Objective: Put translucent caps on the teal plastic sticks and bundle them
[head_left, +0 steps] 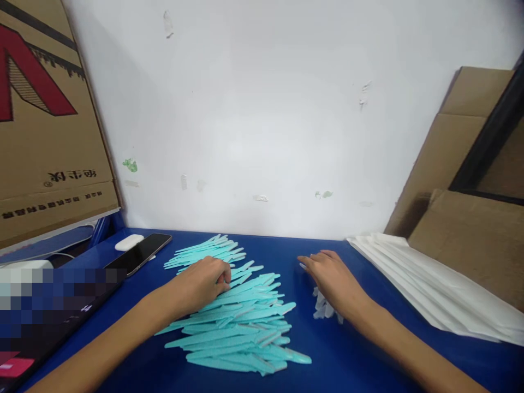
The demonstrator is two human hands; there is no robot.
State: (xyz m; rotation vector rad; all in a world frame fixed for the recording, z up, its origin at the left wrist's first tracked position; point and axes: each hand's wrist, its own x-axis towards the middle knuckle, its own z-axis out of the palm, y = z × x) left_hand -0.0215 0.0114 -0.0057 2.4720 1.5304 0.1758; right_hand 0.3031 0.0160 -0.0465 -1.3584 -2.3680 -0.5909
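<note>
Table (282,256): blue, under everything handled.
Turquoise sticks (241,327): heaped from near its back edge toward the front edge.
Left hand (198,285): reaches from the front-left corner, knuckles up over the heap; fingers curled, grip unclear.
Right hand (333,275): reaches from front-right; fingers bent, cannot tell whether clamped.
Clear pieces (325,307): just beside that hand.

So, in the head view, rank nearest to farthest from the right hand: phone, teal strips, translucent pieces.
1. Translucent pieces, partly hidden by the right hand.
2. Teal strips, to its left.
3. Phone, farther left, past the strips.
</note>
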